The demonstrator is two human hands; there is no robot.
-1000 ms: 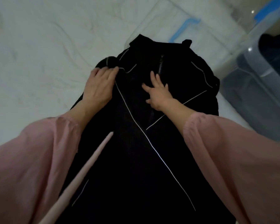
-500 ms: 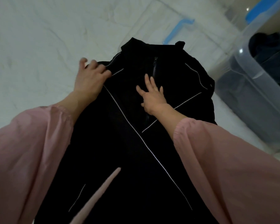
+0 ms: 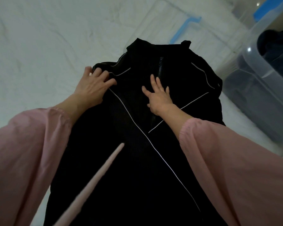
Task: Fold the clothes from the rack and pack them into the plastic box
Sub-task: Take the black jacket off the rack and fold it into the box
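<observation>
Our left hand [image 3: 92, 88] grips the shoulder of the black white-piped jacket [image 3: 137, 168], right hand [image 3: 159, 99] with fingers flat; tugging may skew the fold.

Home bedrm: white bedsheet [image 3: 39, 38], plastic box [image 3: 260, 88].

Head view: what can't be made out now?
In the head view:
black jacket hem, cut by the bottom edge and covered by pink sleeves;
plastic box contents, dark, blurred behind its wall, cut by the right edge;
left hand, gripping or pressing the shoulder, lost against dark cloth.
</observation>
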